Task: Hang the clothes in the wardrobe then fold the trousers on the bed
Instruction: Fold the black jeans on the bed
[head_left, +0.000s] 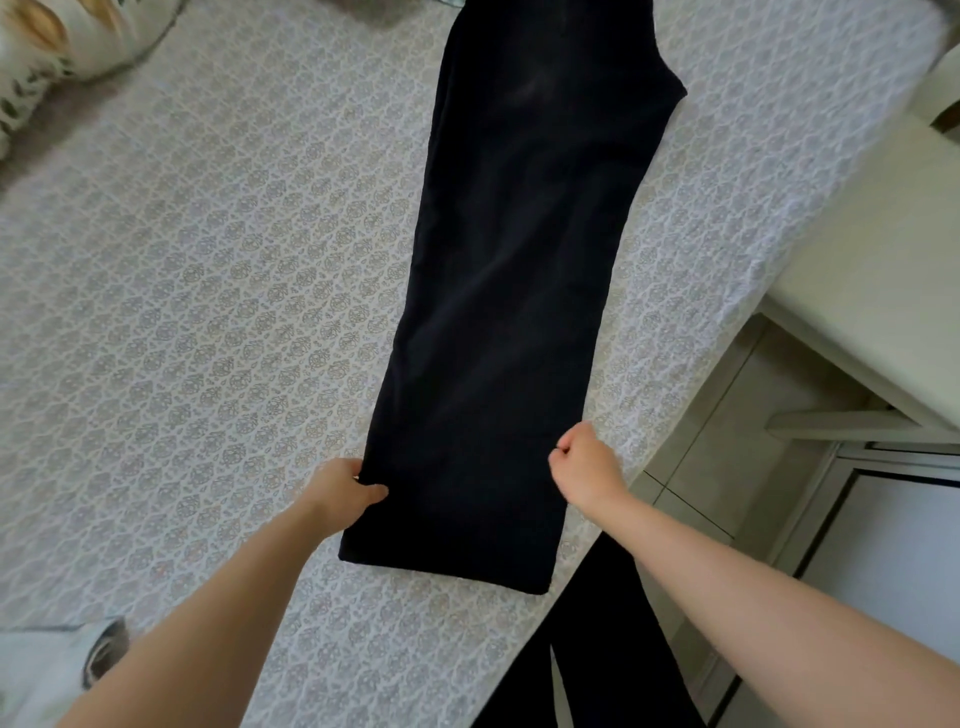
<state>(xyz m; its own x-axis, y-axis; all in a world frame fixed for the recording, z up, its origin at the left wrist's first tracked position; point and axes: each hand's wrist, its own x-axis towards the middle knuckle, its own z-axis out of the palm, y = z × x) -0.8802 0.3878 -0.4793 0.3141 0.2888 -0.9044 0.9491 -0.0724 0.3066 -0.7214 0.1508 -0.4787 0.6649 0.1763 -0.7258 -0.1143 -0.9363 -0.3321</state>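
Note:
Black trousers lie flat and lengthwise on the patterned bed cover, folded leg over leg, with the hem end nearest me and the waist end running off the top of the view. My left hand grips the left edge of the trouser legs near the hem, thumb on top of the cloth. My right hand is curled in a fist at the right edge of the trousers and pinches the fabric there.
A pillow with a leaf print lies at the far left corner. A cream bedside table stands to the right of the bed above a tiled floor. A light garment lies at the lower left.

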